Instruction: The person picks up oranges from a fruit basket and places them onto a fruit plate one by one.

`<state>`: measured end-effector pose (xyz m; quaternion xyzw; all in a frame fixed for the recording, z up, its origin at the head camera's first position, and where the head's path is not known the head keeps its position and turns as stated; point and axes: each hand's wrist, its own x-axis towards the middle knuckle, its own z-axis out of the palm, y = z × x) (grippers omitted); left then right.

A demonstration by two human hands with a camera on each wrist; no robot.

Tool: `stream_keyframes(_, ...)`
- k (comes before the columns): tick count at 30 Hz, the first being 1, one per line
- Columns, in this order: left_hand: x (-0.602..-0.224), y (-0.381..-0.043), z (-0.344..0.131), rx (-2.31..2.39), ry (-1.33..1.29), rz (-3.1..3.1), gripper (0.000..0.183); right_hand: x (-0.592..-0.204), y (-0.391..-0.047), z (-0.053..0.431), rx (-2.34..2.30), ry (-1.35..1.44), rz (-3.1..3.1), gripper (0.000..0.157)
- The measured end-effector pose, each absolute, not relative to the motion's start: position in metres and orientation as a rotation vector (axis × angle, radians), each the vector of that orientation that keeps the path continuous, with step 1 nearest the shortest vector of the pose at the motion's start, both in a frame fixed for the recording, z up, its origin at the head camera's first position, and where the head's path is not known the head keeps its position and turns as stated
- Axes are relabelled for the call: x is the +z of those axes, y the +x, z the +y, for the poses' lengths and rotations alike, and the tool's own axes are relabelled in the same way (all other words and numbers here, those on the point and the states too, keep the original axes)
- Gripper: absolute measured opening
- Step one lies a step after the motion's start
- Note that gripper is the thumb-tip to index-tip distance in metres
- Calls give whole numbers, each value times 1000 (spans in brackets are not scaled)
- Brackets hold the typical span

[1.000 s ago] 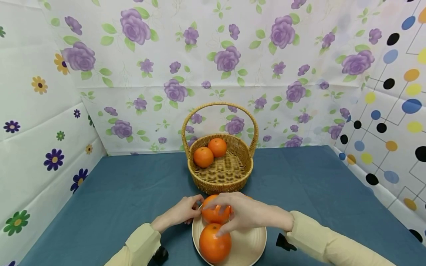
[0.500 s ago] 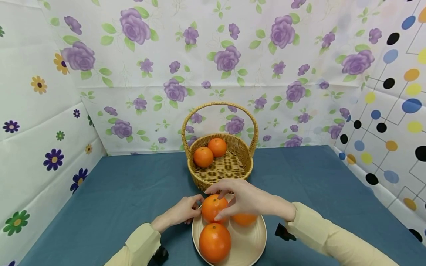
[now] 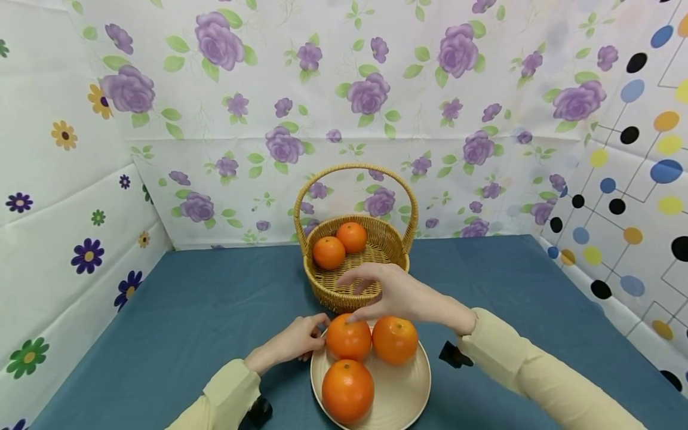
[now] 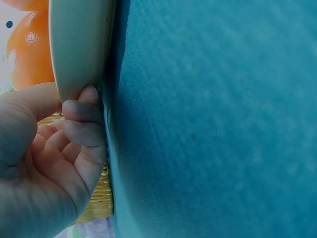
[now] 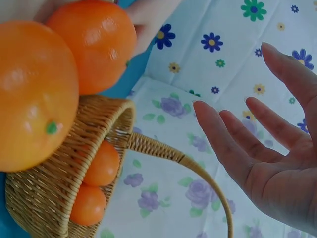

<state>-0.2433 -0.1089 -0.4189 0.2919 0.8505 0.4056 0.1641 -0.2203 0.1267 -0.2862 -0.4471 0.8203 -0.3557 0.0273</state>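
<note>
A cream plate (image 3: 400,391) carries three oranges: a front one (image 3: 347,391), a back left one (image 3: 348,338) and a back right one (image 3: 395,340). My left hand (image 3: 294,339) pinches the plate's left rim between thumb and curled fingers, plain in the left wrist view. My right hand (image 3: 400,292) hovers over the back of the plate and the front of a wicker basket (image 3: 357,301). Its fingers (image 5: 223,141) are spread and loosely bent, with nothing between them. Inside the basket, two smaller oranges (image 3: 329,253) lie at the left and back.
The basket's tall arched handle (image 3: 356,167) rises behind my right hand. Blue cloth (image 3: 226,298) covers the table. A flowered sheet (image 3: 258,119) hangs at the back, and patterned sheets stand at both sides.
My right hand has risen off the oranges and moved away towards the basket, uncovering the back right orange. My left hand has stayed at the plate's rim.
</note>
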Motion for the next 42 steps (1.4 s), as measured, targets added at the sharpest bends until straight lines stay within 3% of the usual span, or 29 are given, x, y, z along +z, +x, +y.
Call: stream_keyframes(42, -420, -241, -110, 1171, 890, 2455, 19, -258, -296, 115, -1105, -1170, 2702, 47)
